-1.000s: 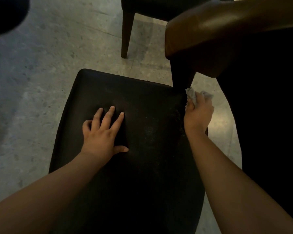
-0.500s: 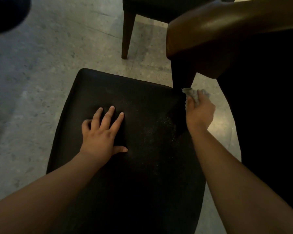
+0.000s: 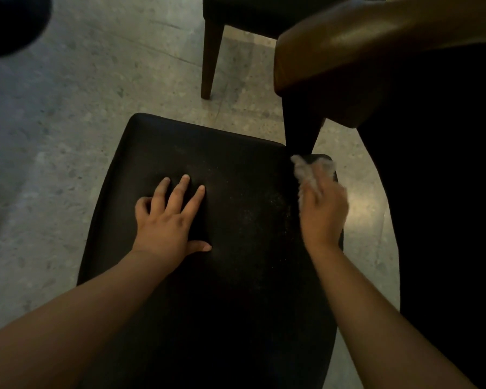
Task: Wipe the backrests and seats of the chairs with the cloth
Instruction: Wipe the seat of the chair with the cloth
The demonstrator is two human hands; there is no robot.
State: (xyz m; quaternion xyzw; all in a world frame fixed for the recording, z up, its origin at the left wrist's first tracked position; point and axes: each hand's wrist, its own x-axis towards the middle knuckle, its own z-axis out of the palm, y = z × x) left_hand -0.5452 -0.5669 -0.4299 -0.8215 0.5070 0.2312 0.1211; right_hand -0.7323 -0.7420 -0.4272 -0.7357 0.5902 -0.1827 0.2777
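Head view, looking straight down. The left hand (image 3: 166,223) is lying flat on the black chair seat (image 3: 236,290), fingers spread and straight, thumb sticking out sideways toward the right hand, palm pressing on the padding. The right hand (image 3: 321,211) is gripping a pale bunched-up cloth (image 3: 306,175), with the fingers curling over it. This hand is coming out blurry, so I can't tell the exact finger placement. The cloth is poking out past the right fingertips and sitting on the seat's far corner on the right hand's side. Between the two hands the seat is showing a scatter of fine light specks.

Just beyond the cloth, a dark leg (image 3: 300,127) is coming down, almost touching that corner, and above it a glossy brown rounded wooden edge (image 3: 348,51) is hanging over. Further out past both hands, another dark chair (image 3: 236,12) is standing with one leg (image 3: 211,57) on the grey speckled floor (image 3: 68,136), which is stretching away on the left hand's side.
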